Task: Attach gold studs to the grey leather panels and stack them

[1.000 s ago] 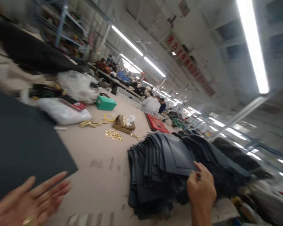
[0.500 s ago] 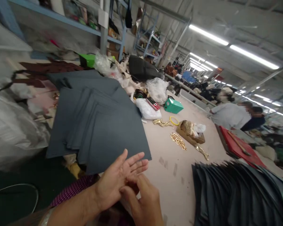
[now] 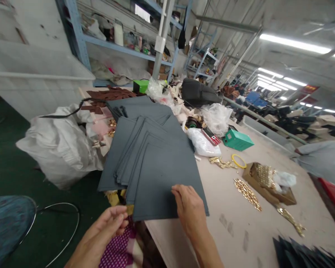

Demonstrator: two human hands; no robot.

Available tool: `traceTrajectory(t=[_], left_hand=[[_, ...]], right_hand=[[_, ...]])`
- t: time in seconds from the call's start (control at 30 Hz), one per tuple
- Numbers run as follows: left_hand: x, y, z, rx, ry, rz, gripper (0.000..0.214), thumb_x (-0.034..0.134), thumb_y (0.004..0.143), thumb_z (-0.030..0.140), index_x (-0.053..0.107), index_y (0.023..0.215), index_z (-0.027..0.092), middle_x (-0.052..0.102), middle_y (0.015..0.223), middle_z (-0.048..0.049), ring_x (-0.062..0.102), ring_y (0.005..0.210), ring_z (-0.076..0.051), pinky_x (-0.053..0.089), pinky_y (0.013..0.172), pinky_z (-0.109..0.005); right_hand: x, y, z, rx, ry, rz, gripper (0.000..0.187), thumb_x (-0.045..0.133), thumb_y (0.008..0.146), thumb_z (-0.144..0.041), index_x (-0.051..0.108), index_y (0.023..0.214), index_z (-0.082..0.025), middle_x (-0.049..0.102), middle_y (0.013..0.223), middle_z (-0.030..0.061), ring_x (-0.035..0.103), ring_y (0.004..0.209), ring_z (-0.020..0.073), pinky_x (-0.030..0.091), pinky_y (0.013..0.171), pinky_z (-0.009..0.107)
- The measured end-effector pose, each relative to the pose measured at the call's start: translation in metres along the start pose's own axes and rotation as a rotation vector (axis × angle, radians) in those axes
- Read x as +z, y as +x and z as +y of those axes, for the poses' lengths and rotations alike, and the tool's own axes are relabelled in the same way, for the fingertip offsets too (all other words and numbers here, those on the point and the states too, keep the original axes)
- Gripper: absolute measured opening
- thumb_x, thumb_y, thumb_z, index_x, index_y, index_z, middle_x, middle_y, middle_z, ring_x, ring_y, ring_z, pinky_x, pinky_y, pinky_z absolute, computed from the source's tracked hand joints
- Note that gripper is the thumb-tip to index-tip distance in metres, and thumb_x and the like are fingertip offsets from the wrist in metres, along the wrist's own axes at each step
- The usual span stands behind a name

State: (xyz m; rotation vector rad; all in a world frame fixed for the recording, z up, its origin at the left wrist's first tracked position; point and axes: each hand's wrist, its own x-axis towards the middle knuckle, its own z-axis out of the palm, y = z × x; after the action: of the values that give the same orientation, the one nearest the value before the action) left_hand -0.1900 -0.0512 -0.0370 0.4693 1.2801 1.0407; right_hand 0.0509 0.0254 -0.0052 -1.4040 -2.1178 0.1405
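A fanned stack of dark grey-blue sheets point(image 3: 167, 167), leather-like with neat edges, lies on the table before me. My right hand point(image 3: 190, 206) rests over the top sheet near its lower right part. Its fingers are bent and pressed together, the tips at the sheet's surface; anything between them is too small or hidden to make out. Just off the lower left corner of the stack is my left hand point(image 3: 106, 230), apart from the sheets. Its fingers are curled with the thumb close against them, and the palm is hidden.
Gold metal pieces point(image 3: 247, 194) lie in a pile on the table point(image 3: 220, 201), beside a cardboard box point(image 3: 287, 195) of gold chain. A yellow ring point(image 3: 238, 160), red phone point(image 3: 211, 136) and green box point(image 3: 238, 140) sit farther back. More dark pieces point(image 3: 304, 255) stand lower right. A white sack point(image 3: 61, 145) is left.
My hands have moved apart: the right went from my left palm onto the top sheet, while the left drew down-left and its spread fingers curled. The view has swung left.
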Motion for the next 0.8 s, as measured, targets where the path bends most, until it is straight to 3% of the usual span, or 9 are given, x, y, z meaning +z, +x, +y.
traceTrajectory(t=[0.07,0.13,0.23,0.3,0.43,0.53,0.63,0.8], left_hand=[[-0.006,0.001,-0.006,-0.057,-0.023,-0.027,0.051,0.074,0.078,0.057,0.063,0.114,0.023,0.071,0.112,-0.0037,0.063,0.109,-0.023,0.047,0.097,-0.031],[-0.004,-0.003,-0.009,-0.137,-0.069,-0.15,0.052,0.074,0.078,0.056,0.064,0.115,0.021,0.071,0.114,-0.0069,0.065,0.107,-0.027,0.05,0.095,-0.036],[0.008,-0.016,-0.004,-0.192,-0.155,-0.396,0.046,0.075,0.08,0.047,0.067,0.117,0.02,0.073,0.114,-0.0085,0.067,0.107,-0.029,0.05,0.097,-0.039],[0.017,-0.022,0.003,-0.224,-0.214,-0.514,0.045,0.075,0.082,0.04,0.066,0.122,0.022,0.072,0.117,-0.0077,0.064,0.114,-0.029,0.047,0.103,-0.039],[0.036,-0.02,0.016,-0.344,-0.259,-0.52,0.045,0.077,0.08,0.04,0.068,0.12,0.02,0.074,0.114,-0.0095,0.065,0.113,-0.03,0.052,0.097,-0.038],[0.049,-0.011,0.023,-0.427,-0.264,-0.467,0.046,0.081,0.075,0.039,0.072,0.112,0.014,0.076,0.105,-0.0127,0.069,0.104,-0.032,0.056,0.09,-0.039],[0.056,-0.002,0.028,-0.504,-0.301,-0.484,0.045,0.081,0.075,0.038,0.072,0.111,0.011,0.077,0.097,-0.0145,0.072,0.097,-0.034,0.057,0.089,-0.043],[0.057,0.009,0.031,-0.525,-0.314,-0.482,0.04,0.075,0.082,0.035,0.071,0.112,0.01,0.078,0.093,-0.0147,0.073,0.093,-0.032,0.057,0.09,-0.043]], right_hand=[[0.002,0.003,0.007,0.018,-0.082,-0.07,0.015,0.051,0.096,-0.016,0.065,0.09,-0.017,0.069,0.08,0.0053,0.061,0.078,0.021,0.044,0.074,0.03],[-0.005,-0.002,0.008,0.096,-0.064,-0.2,0.016,0.053,0.094,-0.014,0.066,0.088,-0.018,0.07,0.081,0.0048,0.062,0.08,0.0206,0.044,0.074,0.029],[-0.03,-0.017,0.003,0.285,0.138,-0.506,0.018,0.056,0.089,-0.01,0.068,0.081,-0.021,0.07,0.077,-0.0008,0.063,0.074,0.0157,0.042,0.067,0.024],[-0.043,-0.025,-0.001,0.403,0.309,-0.625,0.018,0.058,0.084,-0.009,0.069,0.077,-0.022,0.068,0.071,-0.0034,0.062,0.067,0.0126,0.04,0.062,0.022],[-0.033,-0.035,-0.003,0.648,0.714,-0.516,0.009,0.062,0.082,-0.023,0.067,0.077,-0.018,0.066,0.067,-0.0012,0.061,0.063,0.0121,0.047,0.06,0.021],[-0.011,-0.035,-0.001,0.819,0.978,-0.413,0.025,0.072,0.073,-0.038,0.065,0.076,-0.015,0.064,0.061,-0.0002,0.061,0.057,0.0125,0.051,0.056,0.023],[0.0,-0.03,-0.001,0.896,1.058,-0.346,0.037,0.079,0.065,-0.046,0.065,0.078,-0.014,0.061,0.054,-0.002,0.058,0.049,0.0113,0.049,0.047,0.021],[-0.002,-0.016,-0.004,0.926,1.078,-0.37,0.047,0.081,0.06,-0.053,0.065,0.08,-0.013,0.061,0.049,-0.0019,0.053,0.04,0.009,0.045,0.04,0.019]])
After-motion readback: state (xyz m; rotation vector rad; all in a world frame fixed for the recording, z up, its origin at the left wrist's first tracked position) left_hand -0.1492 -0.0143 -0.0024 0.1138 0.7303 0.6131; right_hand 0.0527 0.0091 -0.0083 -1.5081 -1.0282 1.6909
